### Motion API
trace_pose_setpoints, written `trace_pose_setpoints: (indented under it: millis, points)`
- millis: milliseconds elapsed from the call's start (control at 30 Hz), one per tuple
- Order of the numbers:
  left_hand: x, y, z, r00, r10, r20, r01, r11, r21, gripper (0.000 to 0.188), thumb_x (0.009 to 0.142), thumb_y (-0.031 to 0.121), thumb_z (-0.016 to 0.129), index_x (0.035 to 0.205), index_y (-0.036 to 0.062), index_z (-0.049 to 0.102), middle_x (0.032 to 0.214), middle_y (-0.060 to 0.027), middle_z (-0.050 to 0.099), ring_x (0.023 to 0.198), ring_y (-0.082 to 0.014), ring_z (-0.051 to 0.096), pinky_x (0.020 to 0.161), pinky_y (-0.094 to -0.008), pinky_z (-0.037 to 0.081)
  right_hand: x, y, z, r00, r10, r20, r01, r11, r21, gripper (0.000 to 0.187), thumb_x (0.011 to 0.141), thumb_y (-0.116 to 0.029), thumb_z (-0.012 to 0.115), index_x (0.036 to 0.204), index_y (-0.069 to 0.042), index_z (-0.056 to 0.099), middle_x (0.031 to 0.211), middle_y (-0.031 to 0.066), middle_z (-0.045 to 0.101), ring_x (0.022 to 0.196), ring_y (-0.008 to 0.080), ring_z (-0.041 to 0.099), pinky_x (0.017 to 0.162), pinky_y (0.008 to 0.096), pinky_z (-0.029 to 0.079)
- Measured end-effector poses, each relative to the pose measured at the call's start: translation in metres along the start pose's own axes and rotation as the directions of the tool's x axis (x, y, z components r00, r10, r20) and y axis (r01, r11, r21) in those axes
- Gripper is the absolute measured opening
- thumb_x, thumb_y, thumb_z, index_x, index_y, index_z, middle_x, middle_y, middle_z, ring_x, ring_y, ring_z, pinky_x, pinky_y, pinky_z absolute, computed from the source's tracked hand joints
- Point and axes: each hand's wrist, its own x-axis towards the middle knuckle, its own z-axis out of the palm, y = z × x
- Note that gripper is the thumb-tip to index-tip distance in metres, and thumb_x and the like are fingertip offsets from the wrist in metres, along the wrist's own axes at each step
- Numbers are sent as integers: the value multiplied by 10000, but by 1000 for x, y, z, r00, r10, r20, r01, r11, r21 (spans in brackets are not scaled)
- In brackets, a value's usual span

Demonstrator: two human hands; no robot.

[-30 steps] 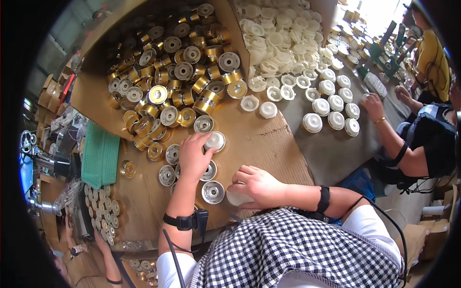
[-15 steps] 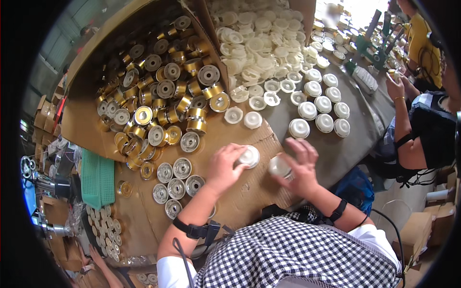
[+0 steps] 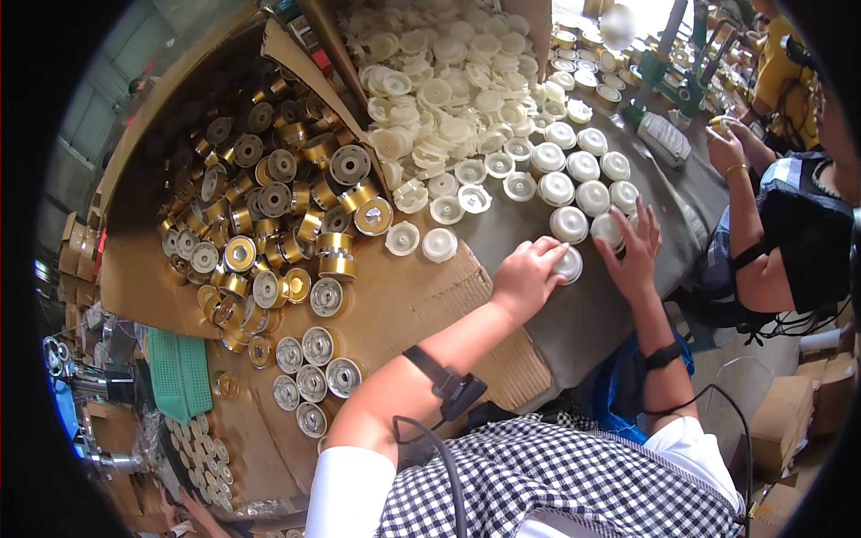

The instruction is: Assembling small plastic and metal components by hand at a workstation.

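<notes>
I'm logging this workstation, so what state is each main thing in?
Left hand: closed on a white-topped part
Right hand: fingers spread at another white-topped part; grip unclear
Grouped white-topped parts: white side up
Cardboard box: open
Gold-sided parts: tumbled, mixed angles
Silver-faced parts: silver faces up
White caps: loosely heaped

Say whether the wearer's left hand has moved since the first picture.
Yes: the left hand moved right across the cardboard sheet, past its right edge.

a workshop: gold parts and white caps in bulk.
</notes>
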Motion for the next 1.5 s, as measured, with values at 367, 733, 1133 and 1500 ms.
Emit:
trace_pose_setpoints:
  millis: [367,733,1133,1500]
  points:
    - [12,-91,-50,992,7,-127,63,844,533,617,923,364,706,1427,44,548,1453,-169,560,1396,-348,484,1224,-516,265,63,-119,-13,955,-292,50,263,914,310,311,824,-139,740,1110,-27,695,1414,212,567,1301,405,543,1091,500,457]
    - [-79,-32,-80,991,-28,131,-15,949,316,264,854,150,728,1070,31,633,1173,-142,699,1228,-299,614,1157,-518,364,43,-144,68,858,-323,399,248,941,229,226,790,-32,628,988,-5,734,1154,179,679,1119,330,610,940,436,491]
    - [-160,-3,-106,866,-500,2,492,855,164,470,864,245,791,1283,89,645,1184,-128,601,1020,-331,672,867,-459,552,-40,-178,-7,877,-341,339,90,809,581,507,774,-111,817,1249,-62,646,1248,170,613,1128,357,594,963,450,535]
    - [-208,41,-167,842,-498,-206,525,845,104,544,760,183,873,1259,91,676,1195,-106,615,1050,-285,651,885,-407,543,-30,-209,-23,791,-466,396,104,740,664,618,711,-207,872,1264,-54,644,1209,159,613,1147,365,574,987,460,510]
